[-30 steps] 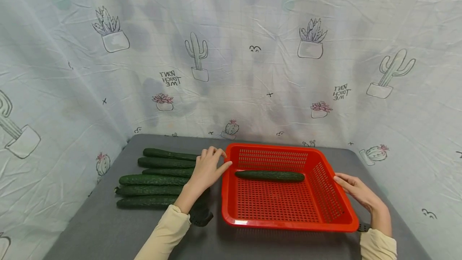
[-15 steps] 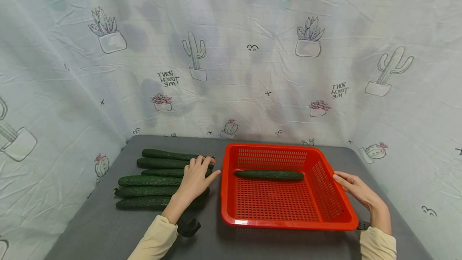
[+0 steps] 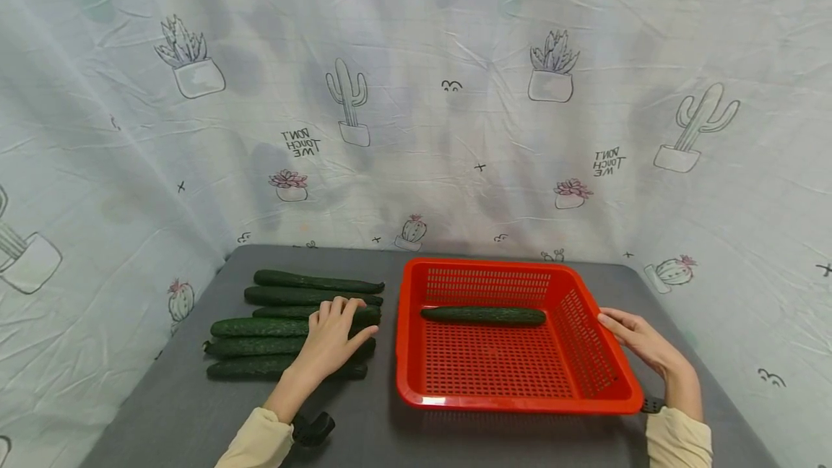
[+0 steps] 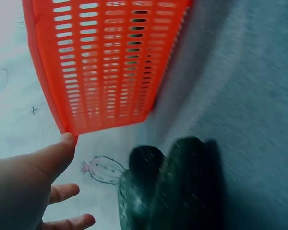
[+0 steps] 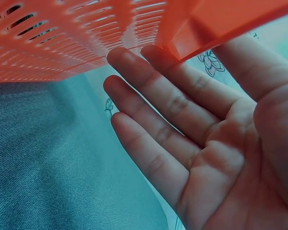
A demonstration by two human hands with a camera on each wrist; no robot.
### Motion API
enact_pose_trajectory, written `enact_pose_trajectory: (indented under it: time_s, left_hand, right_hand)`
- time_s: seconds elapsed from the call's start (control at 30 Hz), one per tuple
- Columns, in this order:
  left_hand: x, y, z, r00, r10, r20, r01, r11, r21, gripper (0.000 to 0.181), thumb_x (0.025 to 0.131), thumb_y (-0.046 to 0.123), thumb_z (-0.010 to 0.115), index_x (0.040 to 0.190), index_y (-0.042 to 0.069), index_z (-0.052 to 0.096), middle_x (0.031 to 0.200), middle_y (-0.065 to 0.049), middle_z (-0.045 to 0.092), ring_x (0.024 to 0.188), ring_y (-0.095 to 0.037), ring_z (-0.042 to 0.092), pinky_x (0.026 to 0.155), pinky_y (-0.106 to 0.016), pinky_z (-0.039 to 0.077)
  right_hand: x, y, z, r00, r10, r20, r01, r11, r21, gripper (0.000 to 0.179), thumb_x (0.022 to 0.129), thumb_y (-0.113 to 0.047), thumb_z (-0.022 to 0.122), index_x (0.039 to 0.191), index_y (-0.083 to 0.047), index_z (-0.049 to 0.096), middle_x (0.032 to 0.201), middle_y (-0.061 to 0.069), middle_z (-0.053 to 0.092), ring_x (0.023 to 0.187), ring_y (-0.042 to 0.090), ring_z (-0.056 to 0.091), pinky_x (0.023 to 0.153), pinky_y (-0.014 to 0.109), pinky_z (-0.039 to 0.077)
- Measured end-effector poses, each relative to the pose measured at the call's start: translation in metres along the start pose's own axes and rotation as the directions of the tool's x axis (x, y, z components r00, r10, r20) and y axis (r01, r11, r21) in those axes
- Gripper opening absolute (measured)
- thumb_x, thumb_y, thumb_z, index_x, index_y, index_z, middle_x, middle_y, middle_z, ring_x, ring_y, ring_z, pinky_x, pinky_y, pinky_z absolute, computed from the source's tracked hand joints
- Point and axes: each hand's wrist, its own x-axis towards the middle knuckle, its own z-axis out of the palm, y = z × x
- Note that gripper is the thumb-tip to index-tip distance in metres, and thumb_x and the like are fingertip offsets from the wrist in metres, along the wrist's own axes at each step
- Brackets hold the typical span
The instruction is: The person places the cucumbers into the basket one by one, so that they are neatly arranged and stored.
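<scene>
My left hand (image 3: 330, 338) is over the row of dark green cucumbers (image 3: 260, 327) on the left, fingers spread and slightly bent, with nothing held. Several cucumbers lie side by side there, their right ends partly covered by the hand. In the left wrist view, two cucumber ends (image 4: 182, 187) show below the basket wall, apart from the thumb and fingers. A red slotted plastic basket (image 3: 494, 403) stands to the right, with one cucumber (image 3: 484, 316) lying inside along its back. My right hand (image 3: 640, 345) holds the basket's right rim, thumb over it and fingers (image 5: 156, 88) outside below it.
A grey tabletop (image 3: 175, 410) carries everything. White curtain (image 3: 416, 128) with cactus prints stands behind and along both sides. A strip of table separates the cucumber row from the basket's left wall. A black wrist mount (image 3: 314, 430) sits on the left wrist.
My left hand has moved from the basket's left rim leftward and down over the cucumbers. The right hand stays at the right rim. The basket and cucumbers have not moved.
</scene>
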Motion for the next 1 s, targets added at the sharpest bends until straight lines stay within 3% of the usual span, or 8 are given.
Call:
enact_pose_trajectory:
  time_s: [0.23, 0.53, 0.83, 1.0]
  left_hand:
    - [-0.013, -0.015, 0.001, 1.000, 0.013, 0.014, -0.013, 1.000, 0.020, 0.047, 0.085, 0.047, 0.063, 0.117, 0.014, 0.053, 0.110, -0.009, 0.046, 0.099, -0.030, 0.038, 0.087, -0.055, 0.029]
    - [-0.030, -0.035, -0.006, 0.995, 0.036, 0.095, -0.046, 0.993, 0.106, 0.049, 0.083, 0.051, 0.063, 0.118, 0.017, 0.052, 0.111, -0.006, 0.042, 0.104, -0.032, 0.038, 0.090, -0.054, 0.028]
    - [-0.044, -0.051, -0.015, 0.997, 0.028, 0.074, -0.039, 0.987, 0.155, 0.052, 0.080, 0.056, 0.062, 0.115, 0.019, 0.051, 0.108, -0.004, 0.043, 0.097, -0.027, 0.038, 0.082, -0.050, 0.032]
    - [-0.053, -0.058, -0.020, 0.995, 0.000, 0.095, -0.015, 0.988, 0.155, 0.050, 0.080, 0.058, 0.061, 0.112, 0.021, 0.051, 0.105, -0.002, 0.043, 0.095, -0.025, 0.038, 0.081, -0.049, 0.032]
  right_hand:
    - [0.001, 0.001, 0.000, 1.000, -0.024, -0.014, 0.024, 1.000, -0.006, 0.046, 0.100, -0.026, 0.041, 0.133, 0.006, 0.041, 0.108, -0.006, 0.063, 0.096, 0.007, 0.062, 0.080, 0.027, 0.048]
    - [-0.001, -0.001, 0.000, 0.999, -0.051, -0.008, 0.051, 0.999, 0.002, 0.044, 0.100, -0.024, 0.041, 0.132, 0.007, 0.041, 0.106, -0.004, 0.064, 0.094, 0.008, 0.063, 0.077, 0.024, 0.049]
    - [-0.001, -0.002, 0.001, 0.999, -0.044, -0.021, 0.045, 0.999, 0.008, 0.042, 0.100, -0.024, 0.041, 0.130, 0.006, 0.044, 0.105, -0.006, 0.065, 0.094, 0.008, 0.063, 0.077, 0.024, 0.049]
    - [-0.001, -0.001, 0.002, 0.999, -0.036, -0.002, 0.036, 0.999, 0.025, 0.045, 0.101, -0.025, 0.040, 0.132, 0.008, 0.041, 0.106, -0.008, 0.064, 0.095, 0.008, 0.064, 0.078, 0.026, 0.049]
